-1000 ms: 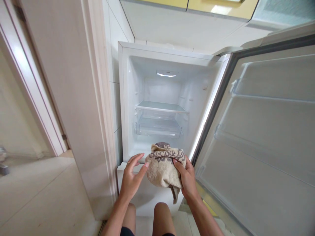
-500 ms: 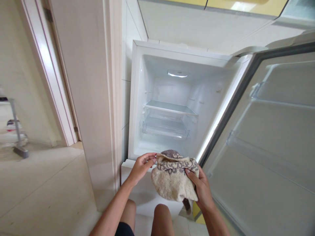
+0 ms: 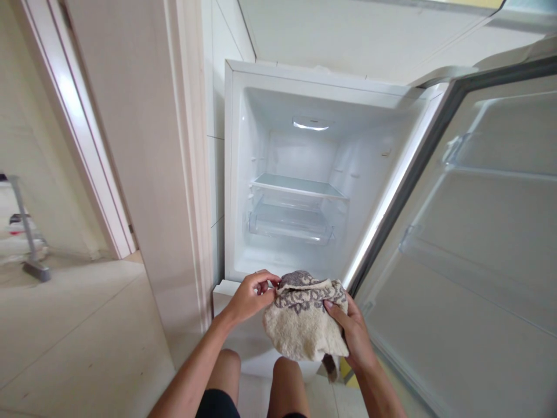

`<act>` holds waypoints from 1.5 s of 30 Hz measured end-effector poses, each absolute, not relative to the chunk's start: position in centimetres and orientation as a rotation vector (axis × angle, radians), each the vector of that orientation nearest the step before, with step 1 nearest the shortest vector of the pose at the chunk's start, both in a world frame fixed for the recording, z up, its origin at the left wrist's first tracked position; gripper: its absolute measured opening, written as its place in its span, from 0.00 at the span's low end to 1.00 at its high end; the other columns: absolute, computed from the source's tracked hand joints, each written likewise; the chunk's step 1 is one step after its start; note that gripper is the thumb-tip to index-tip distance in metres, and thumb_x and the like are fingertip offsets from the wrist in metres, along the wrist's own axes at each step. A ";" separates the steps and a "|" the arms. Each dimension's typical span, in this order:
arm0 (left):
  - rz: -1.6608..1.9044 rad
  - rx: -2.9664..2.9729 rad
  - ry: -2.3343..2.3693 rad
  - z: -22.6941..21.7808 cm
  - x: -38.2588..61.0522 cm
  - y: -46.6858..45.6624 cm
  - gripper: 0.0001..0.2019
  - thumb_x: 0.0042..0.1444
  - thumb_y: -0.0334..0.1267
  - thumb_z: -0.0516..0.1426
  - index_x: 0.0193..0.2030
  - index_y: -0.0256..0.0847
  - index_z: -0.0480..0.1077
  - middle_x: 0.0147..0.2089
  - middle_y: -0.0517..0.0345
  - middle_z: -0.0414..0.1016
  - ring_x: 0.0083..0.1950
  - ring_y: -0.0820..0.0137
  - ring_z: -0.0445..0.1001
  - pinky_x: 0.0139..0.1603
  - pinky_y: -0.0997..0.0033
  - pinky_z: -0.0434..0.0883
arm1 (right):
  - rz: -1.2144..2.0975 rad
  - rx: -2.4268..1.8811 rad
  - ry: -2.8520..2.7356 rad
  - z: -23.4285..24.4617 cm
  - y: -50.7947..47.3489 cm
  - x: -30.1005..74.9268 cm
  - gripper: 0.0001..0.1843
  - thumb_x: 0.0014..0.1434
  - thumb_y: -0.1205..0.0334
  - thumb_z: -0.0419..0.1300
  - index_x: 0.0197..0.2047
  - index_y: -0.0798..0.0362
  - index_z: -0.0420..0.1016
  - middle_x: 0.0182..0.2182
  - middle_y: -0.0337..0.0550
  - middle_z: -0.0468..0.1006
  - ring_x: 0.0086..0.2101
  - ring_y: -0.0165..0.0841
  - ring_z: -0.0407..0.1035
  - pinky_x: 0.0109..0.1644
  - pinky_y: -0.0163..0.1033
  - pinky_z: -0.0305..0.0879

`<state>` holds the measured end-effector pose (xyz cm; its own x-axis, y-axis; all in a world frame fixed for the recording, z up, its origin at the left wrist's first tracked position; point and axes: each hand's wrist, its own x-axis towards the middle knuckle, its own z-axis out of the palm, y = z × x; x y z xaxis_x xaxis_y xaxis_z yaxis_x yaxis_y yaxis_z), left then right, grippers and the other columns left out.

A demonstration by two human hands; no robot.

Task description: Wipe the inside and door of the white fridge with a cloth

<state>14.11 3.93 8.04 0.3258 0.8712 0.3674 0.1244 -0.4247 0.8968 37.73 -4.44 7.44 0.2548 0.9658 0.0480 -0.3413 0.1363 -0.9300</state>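
Note:
A beige cloth (image 3: pixel 300 331) with a grey-brown pattern is bunched up in front of the open fridge (image 3: pixel 230 174). My right hand (image 3: pixel 354 331) grips its right side, thumb on top and the other fingers hidden beneath. At the upper left edge of the cloth, the fingertips of my left hand (image 3: pixel 255 293) pinch the fabric. A dark end of the cloth hangs below, near my right wrist. Inside the fridge are a glass shelf (image 3: pixel 300 184) and a clear drawer (image 3: pixel 289 226), both behind and above the cloth.
The fridge door (image 3: pixel 478 244) stands swung out to the right, with clear door racks. A white lower compartment front (image 3: pixel 224 293) is below the fridge opening. On the left are a door frame (image 3: pixel 174 174) and a grey broom-like tool (image 3: pixel 37 270) on the tiled floor.
My left fingers have closed onto the cloth's left edge, where they were looser before. The cloth has shifted slightly left and down. The view has tilted a little.

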 end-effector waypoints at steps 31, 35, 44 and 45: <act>1.215 1.812 0.964 10.6 13.6 0.5 0.10 0.48 0.44 0.60 0.24 0.40 0.71 0.25 0.59 0.72 0.29 0.71 0.69 0.34 0.71 0.67 | 1.174 -0.896 -0.687 9.3 -6.5 37.7 0.32 0.38 0.49 0.83 0.45 0.51 0.81 0.37 0.45 0.84 0.40 0.47 0.80 0.43 0.46 0.77; 1.292 1.722 1.002 10.0 13.3 0.9 0.13 0.50 0.48 0.62 0.29 0.39 0.77 0.27 0.56 0.76 0.31 0.70 0.71 0.36 0.70 0.69 | 1.164 -0.904 -0.690 9.2 -6.0 37.1 0.32 0.38 0.47 0.83 0.44 0.51 0.81 0.37 0.44 0.84 0.40 0.46 0.79 0.42 0.44 0.77; 1.490 1.542 1.028 10.5 13.7 -0.1 0.29 0.59 0.65 0.56 0.45 0.40 0.80 0.54 0.43 0.81 0.52 0.57 0.79 0.51 0.60 0.75 | 1.103 -0.891 -0.618 10.0 -4.4 35.6 0.34 0.36 0.48 0.82 0.44 0.50 0.78 0.36 0.42 0.83 0.40 0.45 0.78 0.43 0.44 0.75; 1.422 1.589 1.003 10.6 14.0 -0.7 0.31 0.60 0.66 0.56 0.53 0.41 0.79 0.60 0.42 0.79 0.59 0.55 0.77 0.57 0.57 0.74 | 1.078 -0.901 -0.628 10.1 -4.1 35.4 0.34 0.37 0.47 0.82 0.45 0.49 0.78 0.37 0.42 0.83 0.40 0.45 0.78 0.43 0.44 0.75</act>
<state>14.00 -0.65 10.58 0.0689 0.9167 0.3935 0.0636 -0.3977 0.9153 35.35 -4.09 10.07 0.3637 0.9315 0.0105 -0.4688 0.1927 -0.8620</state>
